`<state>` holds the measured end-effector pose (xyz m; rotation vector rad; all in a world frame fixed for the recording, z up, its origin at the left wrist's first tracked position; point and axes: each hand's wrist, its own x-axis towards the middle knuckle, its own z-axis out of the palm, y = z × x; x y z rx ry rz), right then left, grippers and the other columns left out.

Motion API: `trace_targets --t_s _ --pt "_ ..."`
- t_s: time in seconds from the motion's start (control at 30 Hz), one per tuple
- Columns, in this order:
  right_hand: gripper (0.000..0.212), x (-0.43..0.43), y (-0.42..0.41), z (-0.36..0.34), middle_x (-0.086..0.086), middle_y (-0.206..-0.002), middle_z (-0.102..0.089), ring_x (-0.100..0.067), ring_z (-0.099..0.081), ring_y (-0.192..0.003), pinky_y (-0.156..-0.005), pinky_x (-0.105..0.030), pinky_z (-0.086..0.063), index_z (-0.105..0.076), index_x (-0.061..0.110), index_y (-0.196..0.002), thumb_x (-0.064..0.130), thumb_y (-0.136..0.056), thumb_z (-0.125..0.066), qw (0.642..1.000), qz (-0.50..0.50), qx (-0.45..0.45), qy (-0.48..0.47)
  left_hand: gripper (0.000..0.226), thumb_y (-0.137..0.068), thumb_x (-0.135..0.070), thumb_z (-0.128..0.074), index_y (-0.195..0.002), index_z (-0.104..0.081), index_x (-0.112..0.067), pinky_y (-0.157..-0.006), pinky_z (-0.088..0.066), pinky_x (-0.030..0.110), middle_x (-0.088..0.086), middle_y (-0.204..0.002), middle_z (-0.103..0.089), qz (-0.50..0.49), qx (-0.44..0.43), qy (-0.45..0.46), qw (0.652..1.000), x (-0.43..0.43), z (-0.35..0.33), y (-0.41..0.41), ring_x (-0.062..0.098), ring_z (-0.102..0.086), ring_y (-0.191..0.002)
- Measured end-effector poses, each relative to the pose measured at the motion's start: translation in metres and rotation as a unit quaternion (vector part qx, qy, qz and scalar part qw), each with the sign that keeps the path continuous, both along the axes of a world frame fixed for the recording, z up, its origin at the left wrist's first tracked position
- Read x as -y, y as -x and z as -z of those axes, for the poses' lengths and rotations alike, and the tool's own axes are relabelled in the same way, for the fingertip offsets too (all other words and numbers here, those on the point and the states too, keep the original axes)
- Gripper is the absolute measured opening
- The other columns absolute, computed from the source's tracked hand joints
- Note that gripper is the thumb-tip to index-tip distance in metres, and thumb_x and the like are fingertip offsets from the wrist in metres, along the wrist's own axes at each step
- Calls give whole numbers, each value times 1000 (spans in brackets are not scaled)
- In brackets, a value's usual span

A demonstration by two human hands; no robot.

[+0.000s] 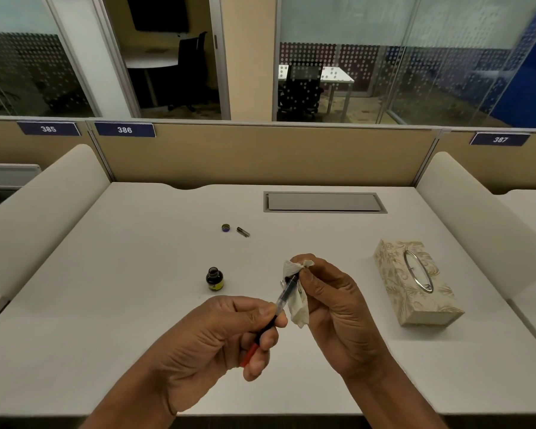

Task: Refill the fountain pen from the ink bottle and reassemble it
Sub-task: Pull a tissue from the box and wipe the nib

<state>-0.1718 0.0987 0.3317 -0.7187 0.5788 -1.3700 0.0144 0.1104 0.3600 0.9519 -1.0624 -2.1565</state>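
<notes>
The left hand (229, 332) is pinching the fountain pen (279, 308) low on its body, the fingers (273, 314) clenched around the dark section just above the red end, so the clear, ink-dark reservoir is angling up and away toward the right hand (331, 298). The right hand's fingers are grasping a crumpled tissue (294, 286) that is wrapping the far tip of the pen, thumb and forefinger pressing the paper together over it. This is looking like the wipe-down after filling, with the pen's front end not yet screwed back on. To do it well, the tissue fingers should be squeezing lightly and drawing outward along the tip while the left fingers are rolling the pen, so a clean patch of paper is meeting each side; pressing hard risks squeezing ink out or smearing it onto the fingertips. Keeping the tip raised, as it is now, is helping hold the ink in. Beyond the left fingers, the open ink bottle (214, 278) is standing on the table (136, 258), uncapped and worth steering clear of. Farther off, well beyond both hands, the bottle cap (226, 227) and a small metal pen part (243, 231) are lying near each other. The tissue box (415, 289) is sitting to the right of the right fingers, within easy reach for a fresh sheet.
</notes>
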Motion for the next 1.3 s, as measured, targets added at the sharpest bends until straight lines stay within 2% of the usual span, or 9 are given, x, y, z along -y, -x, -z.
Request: trace_targets --t_s 0.23,0.63,0.7,0.83,0.97,1.13,1.3 --pt "13 -2 -1 -3 1 -86 -73 -13 -69 -83 -80 -22 -56 -78 14 -83 16 -76 -68 1000 12 -20 12 24 -90 -23 -72 -90 -76 0 -46 -45 25 11 -63 -60 -22 60 58 996 -5 -11 1 18 -54 -42" --pt "14 -2 -3 5 -3 -88 -74 -13 -71 -84 -80 -21 -56 -77 12 -86 15 -75 -69 1000 16 -2 -6 26 -85 -22 -66 -91 -75 2 -45 -44 24 12 -63 -59 -24 63 35 997 -7 -12 -3 19 -53 -42" --pt "16 0 1 6 -2 -91 -75 -13 -72 -88 -81 -23 -57 -77 13 -88 18 -73 -73 1000 14 9 -13 24 -87 -20 -65 -91 -75 2 -45 -44 24 12 -64 -59 -21 65 28 997 -8 -11 -6 19 -53 -42" --pt "40 7 10 10 -5 -99 -77 -16 -73 -96 -86 -27 -59 -77 11 -95 26 -61 -92 999 8 35 -31 23 -88 -21 -67 -90 -75 1 -45 -44 24 12 -63 -59 -15 68 27 997 -9 -8 -9 19 -54 -42" --pt "41 7 10 11 -3 -98 -77 -16 -74 -95 -84 -30 -59 -79 17 -89 25 -54 -97 996 2 68 -53 22 -92 -20 -68 -92 -75 1 -48 -46 27 13 -65 -61 -51 47 46 997 -10 -3 -6 19 -56 -44" --pt "38 5 6 16 0 -100 -76 -16 -72 -96 -82 -30 -56 -78 20 -90 26 -58 -96 995 -8 69 -68 25 -86 -23 -64 -90 -77 -2 -54 -51 29 16 -72 -66 -125 33 63 990 -10 7 4 23 -61 -55" --pt "31 3 5 24 -6 -102 -75 -20 -72 -96 -79 -31 -60 -76 15 -93 20 -66 -89 995 -7 61 -73 26 -80 -25 -66 -88 -81 -6 -64 -59 33 18 -93 -77 -184 34 40 982 -10 26 19 29 -73 -80"
